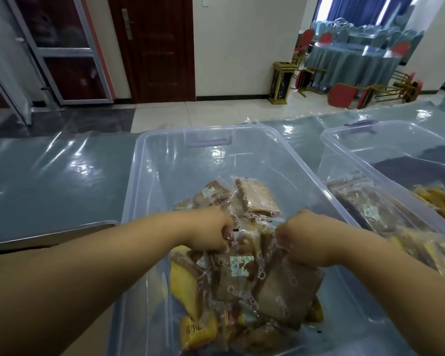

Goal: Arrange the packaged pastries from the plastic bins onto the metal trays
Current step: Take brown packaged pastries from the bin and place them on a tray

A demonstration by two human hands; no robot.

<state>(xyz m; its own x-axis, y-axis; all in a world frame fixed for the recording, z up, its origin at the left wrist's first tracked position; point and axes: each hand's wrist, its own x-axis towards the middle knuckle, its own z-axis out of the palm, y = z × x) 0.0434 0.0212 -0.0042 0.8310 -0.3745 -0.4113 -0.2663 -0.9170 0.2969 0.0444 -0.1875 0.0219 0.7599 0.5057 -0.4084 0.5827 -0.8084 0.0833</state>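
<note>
A clear plastic bin (149, 160) stands in front of me, holding a heap of packaged pastries (242, 278) in clear wrappers, brown and yellow ones. Both hands reach down into that heap. My left hand (211, 232) has its fingers curled round the wrapper of a brown pastry at the pile's upper left. My right hand (301, 240) grips the top edge of a large brown packaged pastry (285, 294). A corner of a metal tray (49, 235) shows at the left, behind my left forearm.
A second clear bin (385, 134) with more wrapped pastries stands at the right, close beside the first. The table is covered in shiny plastic sheeting (49, 181). Beyond it lie a tiled floor, a dark door, overturned red chairs and a draped table.
</note>
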